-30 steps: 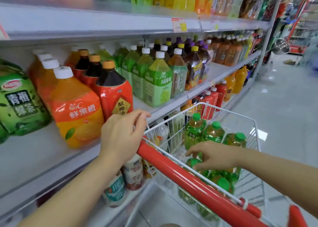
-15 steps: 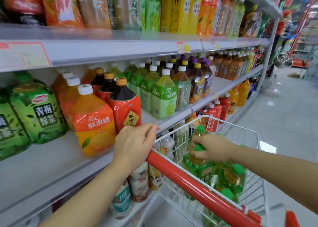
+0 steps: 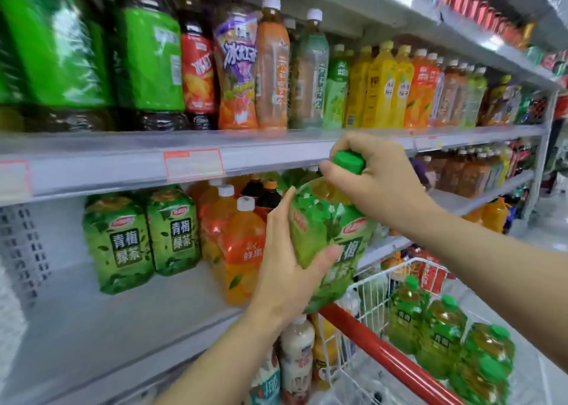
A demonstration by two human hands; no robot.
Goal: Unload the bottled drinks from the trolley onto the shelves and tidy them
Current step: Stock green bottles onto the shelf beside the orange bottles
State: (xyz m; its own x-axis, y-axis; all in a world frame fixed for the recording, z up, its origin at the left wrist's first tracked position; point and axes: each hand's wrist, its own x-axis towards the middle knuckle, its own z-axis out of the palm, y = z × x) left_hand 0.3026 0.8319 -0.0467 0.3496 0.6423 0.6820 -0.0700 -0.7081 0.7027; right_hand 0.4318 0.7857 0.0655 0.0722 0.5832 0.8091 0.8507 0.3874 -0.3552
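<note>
A large green tea bottle [image 3: 329, 229] with a green cap hangs in the air between the trolley and the middle shelf [image 3: 92, 321]. My right hand [image 3: 368, 177] grips it round the cap and neck from above. My left hand [image 3: 285, 269] holds its lower body, thumb across the label. Two matching green tea bottles [image 3: 144, 238] stand on the middle shelf at the left. Several more green-capped bottles [image 3: 442, 337] stand in the trolley [image 3: 387, 355], which has a red handle bar and white wire walls.
Orange juice bottles [image 3: 239, 251] and dark bottles stand on the middle shelf just behind the held bottle. The upper shelf [image 3: 276, 152] carries a full row of drinks. Milk-coloured bottles [image 3: 295, 358] stand on the low shelf. The aisle floor lies at the right.
My right hand has lifted a green tea bottle out of the trolley up to shelf height. My left hand has left the red handle and taken the bottle's body. The view has tilted upward.
</note>
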